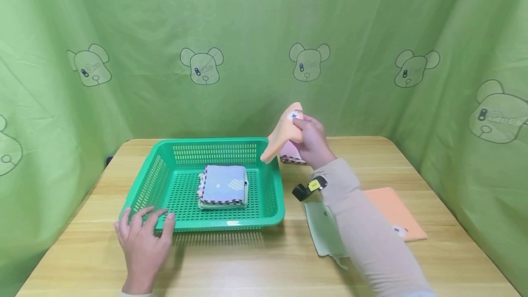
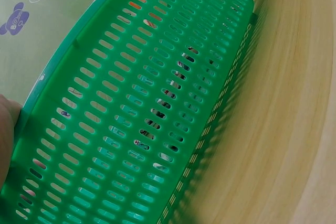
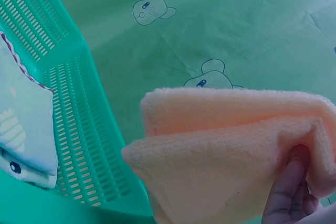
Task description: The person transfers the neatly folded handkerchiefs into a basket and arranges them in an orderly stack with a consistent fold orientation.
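Head view: the thumb and fingers of my right hand [image 1: 312, 143] pinch a folded peach towel [image 1: 282, 133] at the far right corner of the green basket [image 1: 220, 224], while the fingers of my left hand [image 1: 144, 239] are spread at its near left corner, touching the rim. Inside the basket lies a folded blue towel [image 1: 224, 183] with a checked edge, on top of paler cloth. Only this view shows the table [image 1: 222, 269] to my right, with a green towel [image 1: 323, 228] and a flat orange towel [image 1: 396, 214] partly beneath my sleeve [image 1: 367, 223], and a pink towel [image 1: 290, 151] behind my right hand. Right wrist view: my thumb presses into the peach towel, whose stacked layers and fuzzy pile are clear here; a dark eye mark shows below the blue towel. Left wrist view: the basket's slotted outer wall fills most of the frame, dark and pale patches showing through; of my left hand only slivers appear, so from here I cannot tell its fingers' pose.
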